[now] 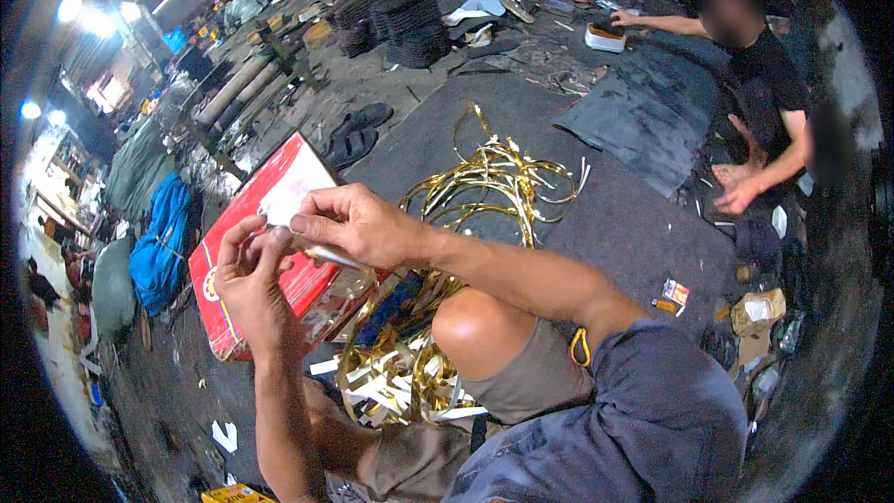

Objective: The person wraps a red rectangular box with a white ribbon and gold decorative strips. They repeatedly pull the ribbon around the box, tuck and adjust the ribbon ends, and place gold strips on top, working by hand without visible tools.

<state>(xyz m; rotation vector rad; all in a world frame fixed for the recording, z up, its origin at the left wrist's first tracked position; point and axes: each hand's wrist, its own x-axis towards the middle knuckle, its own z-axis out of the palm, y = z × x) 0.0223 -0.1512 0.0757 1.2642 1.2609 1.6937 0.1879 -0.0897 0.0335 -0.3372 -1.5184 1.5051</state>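
Over a red and white box point(240, 240), both hands meet with their fingers bent in a pinch. My left hand point(258, 270) is closed on one end of a thin pale strip point(333, 257). My right hand point(358, 224) holds the same strip between thumb and forefinger, close to the left fingertips. The fingers partly cover the strip, so its exact form is unclear. Below my right wrist, a heap of gold and white strips point(410, 377) lies between my legs. Further off, a loose bundle of long gold strips point(494, 177) spreads on the dark mat.
A person point(768, 84) sits at the right, one hand by a small orange-and-white item point(605, 37). Stacks of dark pieces point(410, 28) and a black sandal point(358, 135) lie beyond the box. A blue bundle point(163, 242) is at left; a lighter point(664, 305) lies right.
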